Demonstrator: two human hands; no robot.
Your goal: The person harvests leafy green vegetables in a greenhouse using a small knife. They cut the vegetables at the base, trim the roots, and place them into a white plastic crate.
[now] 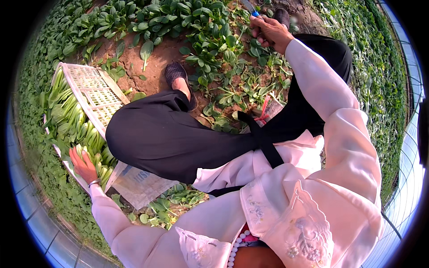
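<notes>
My left hand (83, 164), with a bracelet at its wrist, lies with fingers spread on bunches of leafy greens (80, 124) in a white plastic crate (87, 100) at the left. The greens lie in rows with their pale stem ends towards my knee. My right hand (270, 32) is at the upper right, over the plants, closed around the blue handle of a knife (249, 7). The knife's blade points up and away, cut off by the top edge of the view.
Leafy green plants (187, 20) grow ahead, with bare soil (134, 67) near my left shoe (176, 72). A printed sack (140, 184) lies beside the crate under my knee. Loose leaves are strewn between my legs, near a red tie (264, 112). Denser plants stand at the right.
</notes>
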